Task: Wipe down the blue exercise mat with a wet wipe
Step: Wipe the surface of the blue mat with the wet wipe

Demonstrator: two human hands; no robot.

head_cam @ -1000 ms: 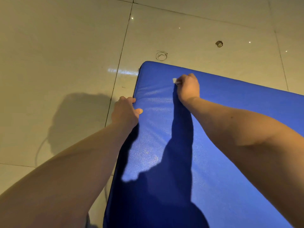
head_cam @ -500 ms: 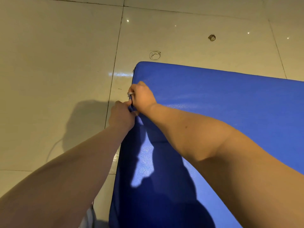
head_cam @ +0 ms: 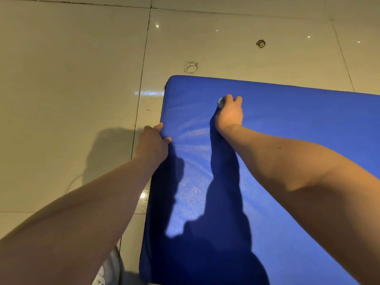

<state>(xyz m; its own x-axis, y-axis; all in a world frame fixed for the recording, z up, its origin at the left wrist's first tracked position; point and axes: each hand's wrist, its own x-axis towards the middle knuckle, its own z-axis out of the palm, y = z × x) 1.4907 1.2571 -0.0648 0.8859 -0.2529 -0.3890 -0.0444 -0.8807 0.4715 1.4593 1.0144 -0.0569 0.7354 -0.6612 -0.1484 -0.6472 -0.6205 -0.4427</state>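
Currently the right hand (head_cam: 229, 115) presses a balled white wipe (head_cam: 220, 102) onto the top of the mat (head_cam: 287, 130), near its far left corner, whereas half a second ago it was at the mat's left edge, touching the left hand (head_cam: 153, 144). Its grip is curled tight round the wipe, of which only a small part shows; the left grip clamps the mat's left edge, thumb on top, steadying the mat on the floor (head_cam: 72, 79). The stroke has evidently run from the edge back inward, so wiping is under way, with most of the surface probably still to cover.
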